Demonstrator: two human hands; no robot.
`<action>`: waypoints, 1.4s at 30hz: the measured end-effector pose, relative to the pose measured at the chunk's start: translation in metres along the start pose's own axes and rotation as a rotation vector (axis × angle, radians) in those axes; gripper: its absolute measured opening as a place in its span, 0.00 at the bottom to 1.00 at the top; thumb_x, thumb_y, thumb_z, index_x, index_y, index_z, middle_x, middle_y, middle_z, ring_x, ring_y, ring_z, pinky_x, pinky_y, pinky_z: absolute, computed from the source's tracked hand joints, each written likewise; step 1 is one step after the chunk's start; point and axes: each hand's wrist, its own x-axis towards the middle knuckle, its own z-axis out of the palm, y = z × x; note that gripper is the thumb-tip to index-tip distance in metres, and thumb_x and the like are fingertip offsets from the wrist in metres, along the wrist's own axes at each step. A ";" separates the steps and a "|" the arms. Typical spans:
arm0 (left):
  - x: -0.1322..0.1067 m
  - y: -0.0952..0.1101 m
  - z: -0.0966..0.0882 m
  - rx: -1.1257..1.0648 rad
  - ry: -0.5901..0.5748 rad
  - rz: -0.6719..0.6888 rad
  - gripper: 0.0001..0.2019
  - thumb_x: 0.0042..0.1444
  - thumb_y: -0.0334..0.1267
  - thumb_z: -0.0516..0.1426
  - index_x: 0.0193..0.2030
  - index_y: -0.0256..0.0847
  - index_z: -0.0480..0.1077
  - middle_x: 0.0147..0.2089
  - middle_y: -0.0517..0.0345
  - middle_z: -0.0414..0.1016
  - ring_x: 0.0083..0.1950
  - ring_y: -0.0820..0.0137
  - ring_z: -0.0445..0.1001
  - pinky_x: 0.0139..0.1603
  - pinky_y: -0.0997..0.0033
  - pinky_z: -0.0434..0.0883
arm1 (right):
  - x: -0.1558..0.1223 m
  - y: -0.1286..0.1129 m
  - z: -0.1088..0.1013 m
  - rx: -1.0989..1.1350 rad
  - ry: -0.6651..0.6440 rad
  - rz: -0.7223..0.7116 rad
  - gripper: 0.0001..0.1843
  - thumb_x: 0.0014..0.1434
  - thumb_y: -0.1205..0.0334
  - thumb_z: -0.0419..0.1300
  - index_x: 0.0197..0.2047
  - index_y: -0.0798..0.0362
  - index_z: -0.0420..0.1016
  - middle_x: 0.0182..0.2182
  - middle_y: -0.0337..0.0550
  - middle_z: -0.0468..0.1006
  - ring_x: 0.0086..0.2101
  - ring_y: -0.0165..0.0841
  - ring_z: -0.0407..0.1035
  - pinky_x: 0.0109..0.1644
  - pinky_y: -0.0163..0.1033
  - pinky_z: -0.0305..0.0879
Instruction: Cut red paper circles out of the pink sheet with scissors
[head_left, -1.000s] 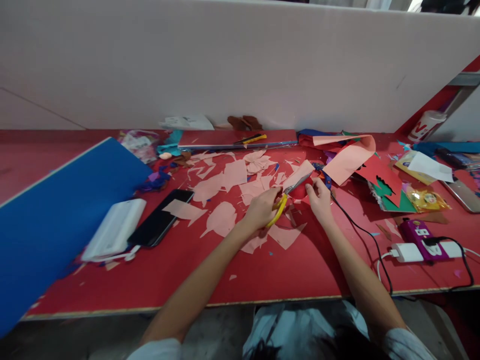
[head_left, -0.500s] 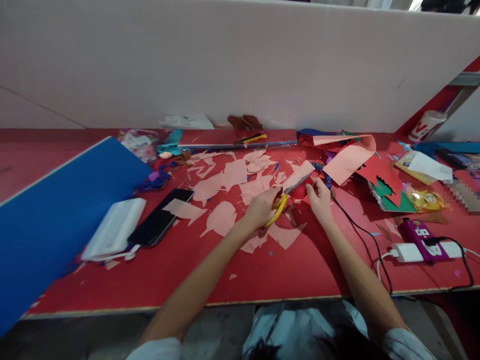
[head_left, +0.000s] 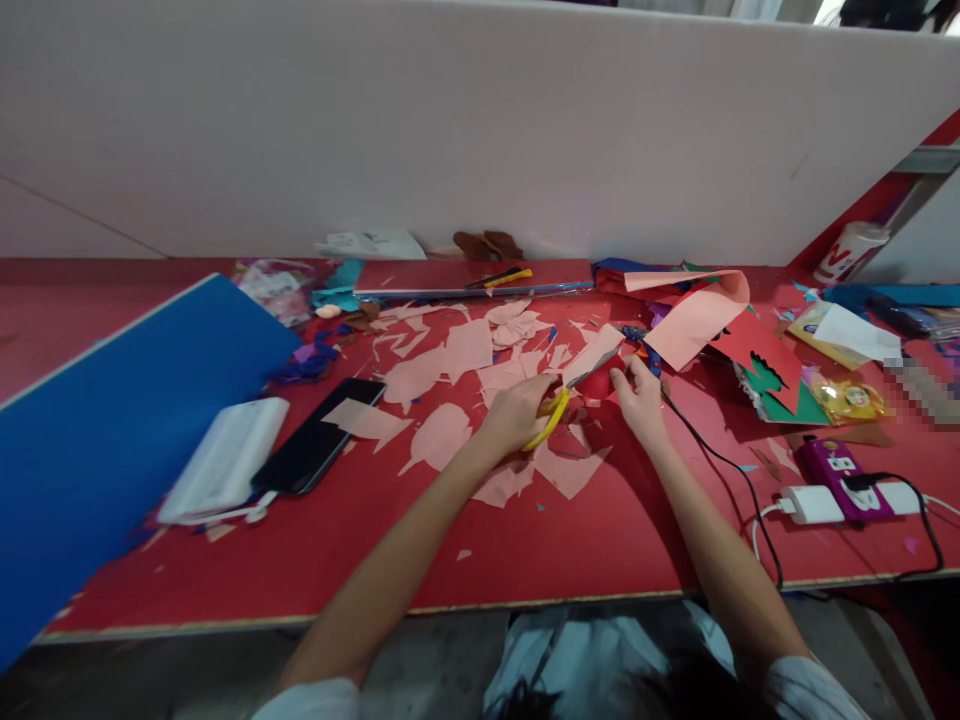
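Observation:
My left hand [head_left: 521,412] is closed around the yellow handles of a pair of scissors [head_left: 551,418], whose blades point up and to the right. A pale pink paper strip [head_left: 594,352] lies along the blades. My right hand [head_left: 639,398] is pinched close to the blade tips, its thumb at the edge of a small red piece [head_left: 598,384]. The fingertips partly hide what it grips. Pink paper scraps [head_left: 442,437] are strewn around and under both hands on the red table [head_left: 570,560].
On the left are a blue board [head_left: 150,430], a white packet [head_left: 225,458] and a black phone [head_left: 321,435]. A yellow cutter knife [head_left: 508,278] lies at the back. To the right are a curled pink sheet [head_left: 697,320], a cable [head_left: 712,455] and a purple power adapter [head_left: 846,480].
My left hand and the scissors have shifted very slightly, and the pink strip by the blades has tilted a little. My right hand stays in nearly the same place.

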 end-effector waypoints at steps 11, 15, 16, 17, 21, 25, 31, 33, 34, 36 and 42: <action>0.000 0.002 0.004 -0.013 -0.026 -0.008 0.12 0.57 0.40 0.50 0.45 0.40 0.67 0.44 0.50 0.76 0.44 0.63 0.74 0.39 0.68 0.66 | 0.001 -0.003 -0.001 -0.026 -0.015 -0.010 0.06 0.56 0.59 0.52 0.32 0.52 0.67 0.23 0.36 0.67 0.26 0.31 0.61 0.34 0.37 0.58; 0.000 0.005 0.003 0.022 -0.057 -0.020 0.08 0.58 0.40 0.49 0.38 0.40 0.66 0.35 0.52 0.75 0.36 0.65 0.73 0.33 0.69 0.64 | 0.000 -0.002 0.001 -0.023 -0.027 -0.029 0.07 0.56 0.60 0.52 0.33 0.51 0.68 0.24 0.36 0.68 0.26 0.31 0.61 0.34 0.37 0.60; 0.000 0.005 0.002 0.027 -0.057 -0.022 0.07 0.58 0.39 0.49 0.37 0.41 0.65 0.34 0.53 0.74 0.35 0.65 0.73 0.32 0.70 0.63 | 0.000 -0.002 0.001 -0.020 -0.028 -0.030 0.07 0.55 0.60 0.52 0.33 0.51 0.68 0.24 0.37 0.68 0.26 0.31 0.61 0.34 0.37 0.60; 0.000 0.005 0.001 0.030 -0.055 -0.020 0.07 0.57 0.39 0.49 0.36 0.41 0.65 0.33 0.53 0.74 0.34 0.65 0.72 0.32 0.70 0.62 | 0.000 -0.002 0.001 -0.021 -0.028 -0.029 0.07 0.55 0.60 0.52 0.33 0.52 0.69 0.24 0.37 0.69 0.26 0.31 0.62 0.34 0.37 0.60; 0.000 0.005 0.000 0.047 -0.041 -0.012 0.06 0.57 0.39 0.49 0.36 0.41 0.65 0.33 0.54 0.74 0.34 0.65 0.72 0.32 0.70 0.62 | 0.000 -0.001 0.001 -0.027 -0.027 -0.034 0.07 0.56 0.60 0.52 0.33 0.52 0.69 0.24 0.37 0.69 0.26 0.31 0.62 0.34 0.36 0.60; 0.000 0.005 -0.002 0.057 -0.049 -0.014 0.08 0.57 0.41 0.50 0.35 0.41 0.66 0.34 0.53 0.74 0.35 0.65 0.72 0.32 0.70 0.61 | 0.001 -0.001 0.000 -0.040 -0.026 -0.035 0.06 0.56 0.61 0.52 0.33 0.52 0.69 0.24 0.37 0.70 0.26 0.31 0.62 0.34 0.36 0.60; 0.001 0.000 -0.001 0.070 -0.044 -0.012 0.10 0.59 0.43 0.49 0.36 0.41 0.67 0.36 0.53 0.75 0.37 0.65 0.73 0.33 0.70 0.61 | 0.001 -0.002 -0.001 -0.070 -0.037 -0.041 0.07 0.56 0.62 0.51 0.33 0.52 0.69 0.25 0.38 0.71 0.27 0.31 0.63 0.34 0.36 0.61; 0.001 -0.002 -0.001 0.071 -0.049 -0.012 0.10 0.59 0.43 0.49 0.37 0.41 0.67 0.36 0.52 0.75 0.38 0.64 0.73 0.33 0.70 0.61 | 0.001 -0.002 -0.001 -0.073 -0.039 -0.038 0.07 0.56 0.62 0.51 0.33 0.52 0.69 0.25 0.38 0.71 0.27 0.31 0.63 0.34 0.36 0.61; 0.001 -0.002 -0.001 0.073 -0.052 -0.014 0.10 0.59 0.43 0.49 0.38 0.41 0.67 0.37 0.52 0.76 0.38 0.64 0.73 0.33 0.70 0.62 | 0.001 -0.002 -0.001 -0.075 -0.040 -0.036 0.07 0.56 0.61 0.51 0.33 0.52 0.69 0.25 0.38 0.71 0.27 0.31 0.63 0.34 0.36 0.61; 0.001 -0.001 0.000 0.079 -0.050 -0.029 0.11 0.59 0.43 0.49 0.39 0.41 0.67 0.38 0.52 0.76 0.39 0.64 0.73 0.34 0.70 0.62 | 0.001 -0.001 -0.001 -0.082 -0.038 -0.037 0.07 0.56 0.61 0.51 0.33 0.53 0.69 0.25 0.38 0.71 0.27 0.31 0.63 0.34 0.36 0.61; 0.001 0.001 0.001 0.087 -0.078 -0.062 0.11 0.59 0.45 0.49 0.37 0.40 0.66 0.37 0.53 0.75 0.38 0.64 0.73 0.32 0.70 0.60 | 0.001 0.000 0.000 -0.103 -0.059 -0.058 0.08 0.55 0.61 0.51 0.33 0.53 0.69 0.24 0.38 0.70 0.26 0.31 0.63 0.33 0.36 0.60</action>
